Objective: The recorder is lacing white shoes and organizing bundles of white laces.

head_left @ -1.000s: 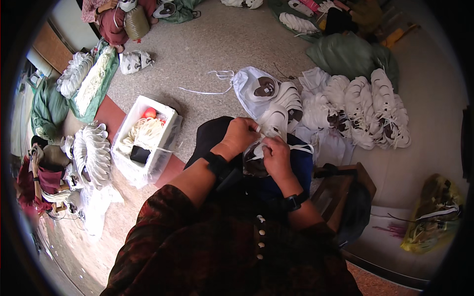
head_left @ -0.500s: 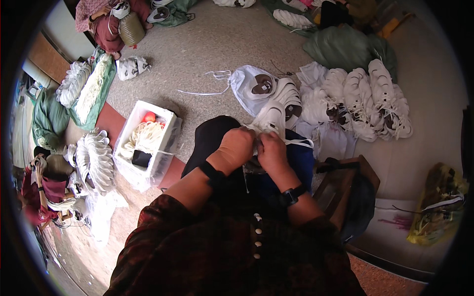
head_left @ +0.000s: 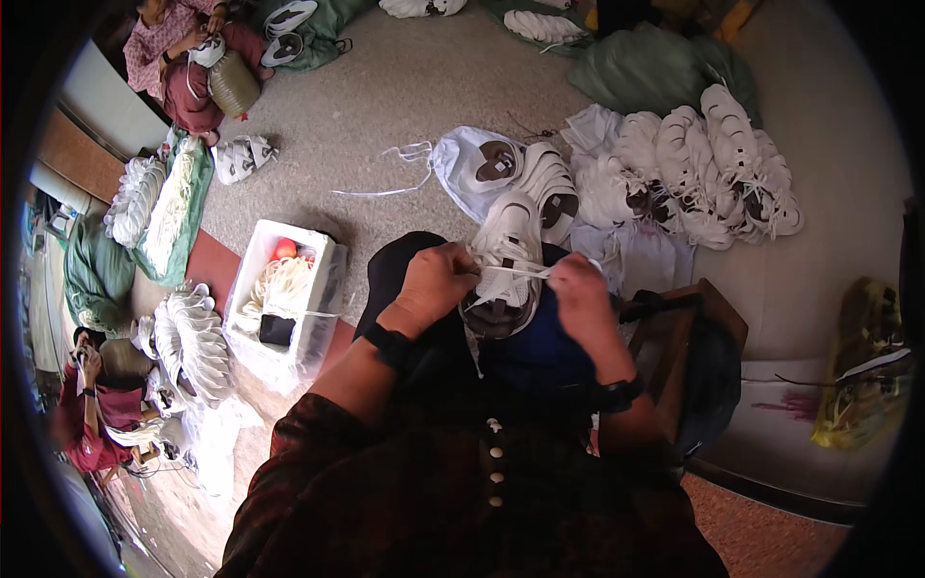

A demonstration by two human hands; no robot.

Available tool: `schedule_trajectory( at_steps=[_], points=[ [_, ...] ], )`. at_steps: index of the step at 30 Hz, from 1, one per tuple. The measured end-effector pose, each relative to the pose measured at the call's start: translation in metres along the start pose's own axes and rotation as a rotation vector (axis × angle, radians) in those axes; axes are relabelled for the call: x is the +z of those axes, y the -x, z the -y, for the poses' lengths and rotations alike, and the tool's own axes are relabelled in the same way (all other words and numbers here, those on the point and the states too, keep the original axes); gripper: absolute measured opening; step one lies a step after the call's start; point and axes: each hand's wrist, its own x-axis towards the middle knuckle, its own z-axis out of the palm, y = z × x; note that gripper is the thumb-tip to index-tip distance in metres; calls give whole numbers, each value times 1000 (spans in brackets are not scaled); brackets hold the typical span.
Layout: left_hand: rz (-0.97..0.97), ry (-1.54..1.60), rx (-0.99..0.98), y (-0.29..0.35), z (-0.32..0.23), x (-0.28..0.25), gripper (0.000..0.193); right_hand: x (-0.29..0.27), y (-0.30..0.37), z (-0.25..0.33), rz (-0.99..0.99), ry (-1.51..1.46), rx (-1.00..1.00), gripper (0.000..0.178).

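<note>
A white shoe [head_left: 512, 228] rests on my lap, its dark opening toward me. Across it a white shoelace [head_left: 517, 273] is stretched between my two hands. My left hand [head_left: 440, 282] is closed on the lace at the shoe's left side. On the other side my right hand [head_left: 580, 292], slightly blurred, pinches the lace too. Just beyond lies another white shoe [head_left: 552, 183], touching a white cloth bag [head_left: 461, 164] with a drawstring.
Several white shoes [head_left: 679, 169] are piled at the right. A white foam box [head_left: 328, 265] with pale laces stands at my left. A wooden stool [head_left: 708, 299] is by my right arm. Other people sit at the far left [head_left: 183, 58] and near left [head_left: 111, 400].
My hands have moved apart, drawing the shoelace out sideways over the shoe. More of the shoe and its opening shows now. The view has shifted slightly.
</note>
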Motion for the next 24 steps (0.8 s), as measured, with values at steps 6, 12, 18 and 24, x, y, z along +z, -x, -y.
schedule_trajectory(
  at_steps=[6, 12, 18, 24],
  points=[
    [-147, -334, 609, 6, -27, 13, 22, -6, 6, 3, -239, -1610, 551, 9],
    [-4, -599, 706, -2, -23, 26, 7, 8, 0, -1, -253, -1629, 510, 11],
    [-24, -758, 570, 2, -18, -28, 9, -22, 44, -32, -243, -480, 494, 15],
    [-11, -934, 125, 21, 73, -139, 5, -74, 77, -50, -126, -297, 568, 16]
  ],
)
